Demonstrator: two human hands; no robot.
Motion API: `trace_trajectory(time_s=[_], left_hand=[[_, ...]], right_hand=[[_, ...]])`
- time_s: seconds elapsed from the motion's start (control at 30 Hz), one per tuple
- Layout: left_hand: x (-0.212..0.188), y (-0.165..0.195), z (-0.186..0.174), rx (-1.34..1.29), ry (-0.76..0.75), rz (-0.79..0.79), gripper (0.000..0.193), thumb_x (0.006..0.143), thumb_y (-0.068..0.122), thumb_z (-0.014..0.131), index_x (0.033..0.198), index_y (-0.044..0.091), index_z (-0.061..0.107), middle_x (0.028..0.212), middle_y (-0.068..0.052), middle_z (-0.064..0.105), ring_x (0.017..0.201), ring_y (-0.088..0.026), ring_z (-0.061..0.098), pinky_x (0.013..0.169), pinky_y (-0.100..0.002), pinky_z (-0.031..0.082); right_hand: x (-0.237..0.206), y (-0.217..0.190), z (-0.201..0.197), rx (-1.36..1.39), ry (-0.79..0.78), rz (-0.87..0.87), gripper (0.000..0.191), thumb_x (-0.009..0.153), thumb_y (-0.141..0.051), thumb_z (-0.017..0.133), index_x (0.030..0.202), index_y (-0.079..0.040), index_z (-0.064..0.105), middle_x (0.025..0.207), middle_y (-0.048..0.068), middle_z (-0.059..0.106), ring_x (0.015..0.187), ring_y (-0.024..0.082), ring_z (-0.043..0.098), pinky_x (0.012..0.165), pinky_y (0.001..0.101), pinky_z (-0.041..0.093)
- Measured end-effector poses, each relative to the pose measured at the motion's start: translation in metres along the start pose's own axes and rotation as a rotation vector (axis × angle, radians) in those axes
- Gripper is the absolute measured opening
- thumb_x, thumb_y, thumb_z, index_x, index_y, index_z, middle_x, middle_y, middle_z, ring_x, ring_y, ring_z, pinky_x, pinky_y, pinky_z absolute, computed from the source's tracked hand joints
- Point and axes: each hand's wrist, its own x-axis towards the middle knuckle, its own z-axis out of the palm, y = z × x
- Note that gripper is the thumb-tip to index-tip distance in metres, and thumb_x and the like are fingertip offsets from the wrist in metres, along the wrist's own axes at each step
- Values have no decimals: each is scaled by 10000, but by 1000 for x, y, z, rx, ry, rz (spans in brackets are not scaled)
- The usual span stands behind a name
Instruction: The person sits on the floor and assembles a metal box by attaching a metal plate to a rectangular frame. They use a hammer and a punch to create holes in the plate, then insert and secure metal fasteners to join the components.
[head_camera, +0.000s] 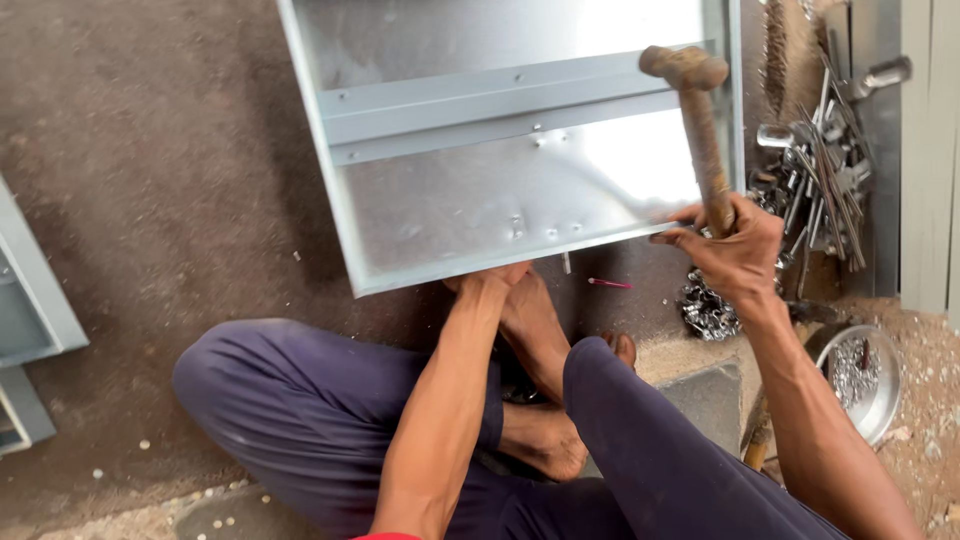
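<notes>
A shiny sheet-metal panel (500, 190) with folded edges and a riveted stiffening strip lies tilted on the ground in front of me. My right hand (735, 250) grips the handle of a rusty hammer (700, 120), whose head is raised over the panel's right side. My left hand (490, 282) reaches under the panel's near edge, so its fingers are hidden. My bare feet (540, 380) rest just below that edge, between my legs in dark blue trousers.
A heap of metal scraps and fittings (815, 170) lies at the right. A round metal bowl (880, 400) with small fasteners sits at the lower right. Another metal frame (30, 310) lies at the left edge. A stone block (710, 390) sits near my right knee.
</notes>
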Motion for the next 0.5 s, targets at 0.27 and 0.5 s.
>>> trace_trajectory(time_s=[0.27,0.5], left_hand=[[-11,21,12,-13,-14,21,900,755,332,772,1541,384,337,1597,-283,211,1439,-502,229,1087,-711,307],[-24,18,14,-27,-55,42,948,733,324,800,1549,406,324,1604,-296,187,1444,-516,209,1081,-732,297]], right_hand=[[11,-9,-3,-22,9,-64,246,961,-158,835,942,-70,606,973,48,762,834,91,735,692,251,631],[6,-5,5,-201,-18,-34,251,880,-199,906,958,-66,709,870,30,760,682,86,669,586,238,547]])
